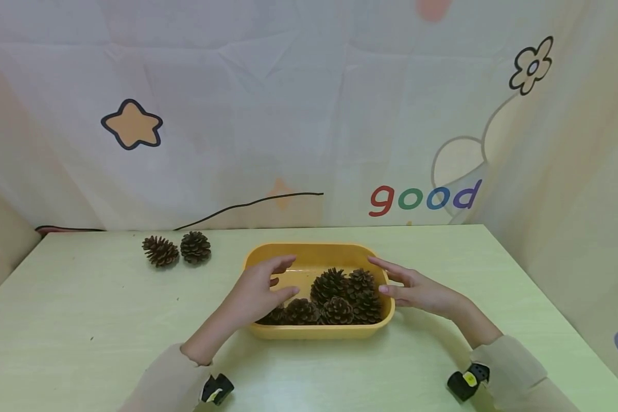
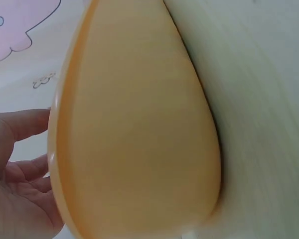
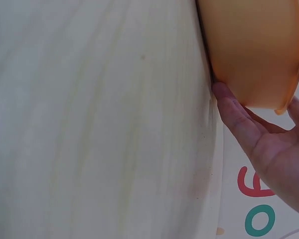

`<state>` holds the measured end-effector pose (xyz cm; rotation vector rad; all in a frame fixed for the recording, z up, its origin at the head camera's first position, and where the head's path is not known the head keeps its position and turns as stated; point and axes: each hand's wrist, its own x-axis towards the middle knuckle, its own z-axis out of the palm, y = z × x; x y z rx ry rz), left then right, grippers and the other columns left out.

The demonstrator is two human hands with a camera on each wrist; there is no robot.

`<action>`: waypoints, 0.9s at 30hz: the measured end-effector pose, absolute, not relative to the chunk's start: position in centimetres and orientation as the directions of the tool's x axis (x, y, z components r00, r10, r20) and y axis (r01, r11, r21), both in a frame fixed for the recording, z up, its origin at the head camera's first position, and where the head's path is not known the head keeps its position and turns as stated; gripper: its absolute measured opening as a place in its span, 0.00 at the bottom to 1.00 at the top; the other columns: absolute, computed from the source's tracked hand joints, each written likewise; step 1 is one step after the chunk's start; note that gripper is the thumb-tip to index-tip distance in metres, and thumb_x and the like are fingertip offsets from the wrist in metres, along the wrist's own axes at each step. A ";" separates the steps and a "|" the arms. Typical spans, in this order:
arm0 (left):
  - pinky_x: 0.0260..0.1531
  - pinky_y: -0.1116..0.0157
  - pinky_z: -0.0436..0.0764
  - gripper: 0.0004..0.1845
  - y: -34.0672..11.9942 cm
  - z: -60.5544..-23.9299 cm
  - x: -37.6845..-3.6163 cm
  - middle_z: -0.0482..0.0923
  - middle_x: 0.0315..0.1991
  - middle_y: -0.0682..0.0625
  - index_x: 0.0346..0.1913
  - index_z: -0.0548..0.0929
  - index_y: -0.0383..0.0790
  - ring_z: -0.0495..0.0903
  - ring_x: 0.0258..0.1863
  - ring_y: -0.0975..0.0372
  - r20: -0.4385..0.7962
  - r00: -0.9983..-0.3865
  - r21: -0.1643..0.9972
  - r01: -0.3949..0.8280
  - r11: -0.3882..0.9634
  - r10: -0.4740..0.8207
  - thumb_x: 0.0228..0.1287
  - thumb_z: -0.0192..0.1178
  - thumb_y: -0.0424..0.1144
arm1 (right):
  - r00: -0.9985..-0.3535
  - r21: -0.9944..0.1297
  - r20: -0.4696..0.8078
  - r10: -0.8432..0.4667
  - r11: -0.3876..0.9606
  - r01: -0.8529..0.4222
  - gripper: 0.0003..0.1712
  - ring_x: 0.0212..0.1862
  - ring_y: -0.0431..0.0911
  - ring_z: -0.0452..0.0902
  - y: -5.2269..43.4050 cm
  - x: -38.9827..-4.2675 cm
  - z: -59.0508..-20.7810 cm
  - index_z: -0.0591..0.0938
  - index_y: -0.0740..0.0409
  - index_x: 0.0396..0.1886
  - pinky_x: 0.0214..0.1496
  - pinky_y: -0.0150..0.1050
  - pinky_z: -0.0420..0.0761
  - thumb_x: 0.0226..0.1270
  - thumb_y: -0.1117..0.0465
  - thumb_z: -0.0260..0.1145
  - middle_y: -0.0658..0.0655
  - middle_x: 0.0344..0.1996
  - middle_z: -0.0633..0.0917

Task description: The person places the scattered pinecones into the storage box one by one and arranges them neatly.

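A yellow plastic basin (image 1: 316,332) stands on the table with several brown pine cones (image 1: 337,311) in its right and front parts. My left hand (image 1: 260,292) hovers over the basin's left end, thumb and fingers apart, nothing between them. In the left wrist view the hand (image 2: 22,184) shows beyond the basin's rim. At the right end, my right hand (image 1: 417,292) holds the basin's wall, its thumb over the rim and lower fingers outside. The right wrist view has a fingertip (image 3: 222,90) against the outer wall, low by the table.
Two more pine cones (image 1: 195,247) lie side by side at the back left of the table (image 1: 108,320). A printed cloth (image 1: 237,126) hangs behind the table's back edge and along the sides. Small black devices (image 1: 463,384) are strapped at both wrists.
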<state>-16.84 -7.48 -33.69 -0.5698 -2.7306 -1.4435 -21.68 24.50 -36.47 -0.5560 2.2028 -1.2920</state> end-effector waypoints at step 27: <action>0.52 0.55 0.75 0.29 -16.2 -33.4 -16.1 0.73 0.55 0.38 0.60 0.68 0.34 0.72 0.54 0.49 0.260 -0.952 0.771 0.306 0.559 0.163 0.56 0.64 0.36 | -0.782 -0.884 -0.229 -0.579 0.460 -0.081 0.36 0.67 0.67 0.47 24.5 -21.6 -36.4 0.49 0.44 0.72 0.57 0.53 0.70 0.69 0.52 0.54 0.63 0.71 0.42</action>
